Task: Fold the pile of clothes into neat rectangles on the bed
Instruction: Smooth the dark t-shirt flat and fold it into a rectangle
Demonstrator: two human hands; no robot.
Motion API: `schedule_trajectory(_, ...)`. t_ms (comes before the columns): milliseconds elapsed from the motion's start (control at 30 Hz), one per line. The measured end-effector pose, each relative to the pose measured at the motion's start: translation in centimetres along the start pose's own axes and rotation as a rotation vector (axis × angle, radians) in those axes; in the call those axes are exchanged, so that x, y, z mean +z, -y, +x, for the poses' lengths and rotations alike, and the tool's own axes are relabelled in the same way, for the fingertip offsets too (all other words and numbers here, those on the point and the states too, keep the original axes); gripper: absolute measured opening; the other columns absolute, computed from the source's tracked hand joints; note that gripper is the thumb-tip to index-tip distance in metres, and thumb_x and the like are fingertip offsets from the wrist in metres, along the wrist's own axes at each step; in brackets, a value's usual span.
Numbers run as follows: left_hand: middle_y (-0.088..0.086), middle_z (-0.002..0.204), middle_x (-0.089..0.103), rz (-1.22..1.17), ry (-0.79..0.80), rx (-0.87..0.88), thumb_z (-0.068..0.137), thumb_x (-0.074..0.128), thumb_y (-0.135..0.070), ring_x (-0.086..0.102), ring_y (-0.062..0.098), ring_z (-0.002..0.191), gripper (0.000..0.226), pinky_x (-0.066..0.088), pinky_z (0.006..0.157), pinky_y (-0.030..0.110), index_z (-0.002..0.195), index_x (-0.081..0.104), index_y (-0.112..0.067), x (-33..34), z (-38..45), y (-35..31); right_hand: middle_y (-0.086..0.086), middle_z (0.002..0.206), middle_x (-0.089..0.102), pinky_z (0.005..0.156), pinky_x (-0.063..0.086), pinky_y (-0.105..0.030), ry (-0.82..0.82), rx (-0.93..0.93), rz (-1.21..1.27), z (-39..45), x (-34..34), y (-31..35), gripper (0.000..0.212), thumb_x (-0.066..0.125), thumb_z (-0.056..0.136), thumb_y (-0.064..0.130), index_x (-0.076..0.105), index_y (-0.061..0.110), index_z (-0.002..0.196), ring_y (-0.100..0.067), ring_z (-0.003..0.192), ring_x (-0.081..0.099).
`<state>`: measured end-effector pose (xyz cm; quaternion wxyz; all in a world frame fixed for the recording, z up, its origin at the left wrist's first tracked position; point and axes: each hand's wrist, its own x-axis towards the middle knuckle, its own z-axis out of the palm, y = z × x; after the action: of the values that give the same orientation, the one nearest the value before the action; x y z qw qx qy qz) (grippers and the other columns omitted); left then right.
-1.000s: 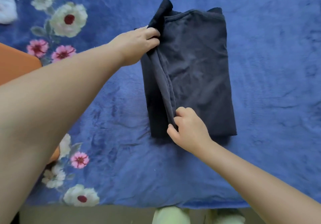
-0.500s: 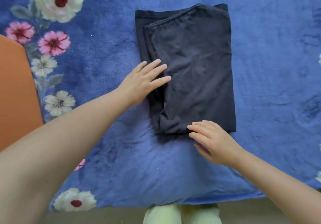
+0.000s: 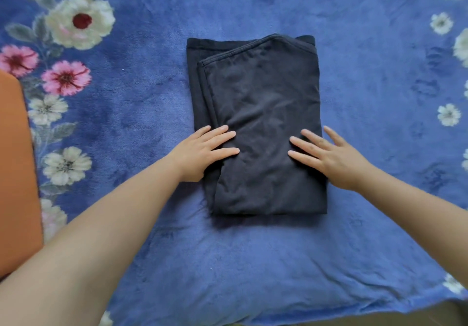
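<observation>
Centrally on the blue blanket lay a dark garment, folded into an upright rectangle, long sides running away from the viewer. Its top layer sat slightly askew: a stitched hem ran diagonally across the far end, and a narrow strip of the lower layers showed along the left edge and far left corner. Surface was lightly creased. The left hand rested flat on the garment's left side, about two-thirds of the way toward the near end, fingers straight and close together, pointing right, palm partly over the left edge. The right hand lay flat on the right side at much the same level, fingers spread wider and pointing left and away, the outermost finger reaching over the right edge onto the blanket. Neither hand gripped or pinched cloth; both lay on it with fingers extended. A gap of bare cloth remained between the two sets of fingertips. Blanket carried white and pink printed flowers along its left and right margins. An orange surface showed at the left border, partly behind the left forearm.
</observation>
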<state>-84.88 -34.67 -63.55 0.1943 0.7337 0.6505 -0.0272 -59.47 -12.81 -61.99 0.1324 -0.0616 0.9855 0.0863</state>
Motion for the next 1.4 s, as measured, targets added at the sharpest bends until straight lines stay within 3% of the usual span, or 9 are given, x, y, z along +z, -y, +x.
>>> schedule_trajectory(233,0.013,0.126,0.059,0.05,-0.099,-0.001,0.022,0.08,-0.001,0.055,0.031,0.117,0.105,0.041,0.09,0.055,0.121,0.054,-0.024,1.1,0.9,-0.1,-0.014,0.132,0.054,0.101,0.027,-0.043,-0.058,-0.049,0.075,2.2,1.0,-0.8,0.054,0.029,0.077,0.001,0.039,0.014,0.129,-0.034,0.117,0.055)
schedule_trajectory(600,0.017,0.123,0.06,-0.08,-0.084,0.008,0.043,0.079,0.01,0.055,0.039,0.115,0.082,0.043,0.085,0.061,0.116,0.056,-0.019,-0.1,0.4,0.5,-0.006,0.132,0.055,0.094,0.044,-0.044,0.159,-0.171,0.166,1.9,-0.7,-4.3,0.068,0.053,0.067,0.022,0.038,0.024,0.133,-0.03,0.114,0.058)
schedule_trajectory(833,0.01,0.119,0.064,0.156,-0.332,0.078,0.093,0.021,-0.001,0.053,0.025,0.118,0.043,0.032,0.098,0.049,0.119,0.047,-0.023,2.9,1.1,-2.4,-0.01,0.134,0.052,0.109,0.016,-0.044,-0.063,-0.126,0.127,1.0,1.9,-1.4,0.051,0.006,0.094,0.005,0.038,0.017,0.132,-0.031,0.126,0.039)
schedule_trajectory(967,0.009,0.126,0.058,0.153,-0.406,0.027,0.085,0.043,0.002,0.044,0.024,0.12,0.042,0.028,0.101,0.047,0.115,0.048,-0.028,3.9,2.0,-2.0,-0.012,0.132,0.054,0.11,0.015,-0.038,-0.094,-0.09,0.202,2.1,2.9,-1.3,0.046,0.031,0.087,0.006,0.04,0.019,0.13,-0.029,0.124,0.037)
schedule_trajectory(1100,0.01,0.125,0.059,-0.015,-0.249,0.009,0.048,0.077,0.013,0.053,0.029,0.119,0.072,0.035,0.102,0.051,0.108,0.064,-0.026,2.5,2.3,-1.4,-0.002,0.146,0.035,0.114,0.017,-0.035,0.119,-0.083,0.462,3.2,1.5,-2.6,0.081,0.063,0.073,-0.002,0.031,0.023,0.142,-0.023,0.135,0.033)
schedule_trajectory(1200,-0.009,0.139,0.037,-0.352,0.079,0.002,0.06,0.05,0.023,0.032,0.012,0.133,0.079,0.015,0.113,0.038,0.12,0.058,-0.028,-1.5,2.8,-0.8,0.025,0.138,0.03,0.11,0.017,-0.015,0.415,0.121,1.015,3.6,-1.7,-4.5,0.061,0.061,0.087,0.009,0.033,0.044,0.129,0.002,0.132,0.027)
schedule_trajectory(1300,0.001,0.11,0.049,-0.629,0.236,-0.503,0.09,0.041,-0.031,0.048,0.023,0.11,0.022,0.031,0.099,0.029,0.111,0.039,-0.036,-0.6,3.9,-1.7,0.026,0.088,0.064,0.068,0.038,0.002,0.367,0.517,1.456,4.8,-2.7,-7.4,0.02,0.059,0.089,0.015,0.065,0.033,0.092,0.012,0.087,0.054)
schedule_trajectory(1367,0.009,0.075,0.055,-1.068,0.159,-0.919,0.082,0.052,-0.061,0.059,0.03,0.074,0.069,0.051,0.076,0.033,0.133,0.047,-0.014,-2.3,5.0,0.2,0.007,0.073,0.06,0.059,0.043,-0.009,0.21,0.677,1.599,6.1,-3.1,-9.0,0.015,0.068,0.081,0.025,0.061,0.012,0.082,-0.001,0.075,0.056)
schedule_trajectory(1400,-0.008,0.068,0.065,-1.256,-0.012,-0.915,0.079,0.065,-0.047,0.064,0.016,0.067,0.039,0.054,0.066,0.023,0.11,0.061,-0.024,-2.9,6.0,2.5,0.008,0.073,0.062,0.059,0.048,-0.012,0.147,0.733,1.741,6.6,-3.3,-9.5,0.022,0.072,0.076,0.028,0.06,0.011,0.085,-0.001,0.071,0.06)
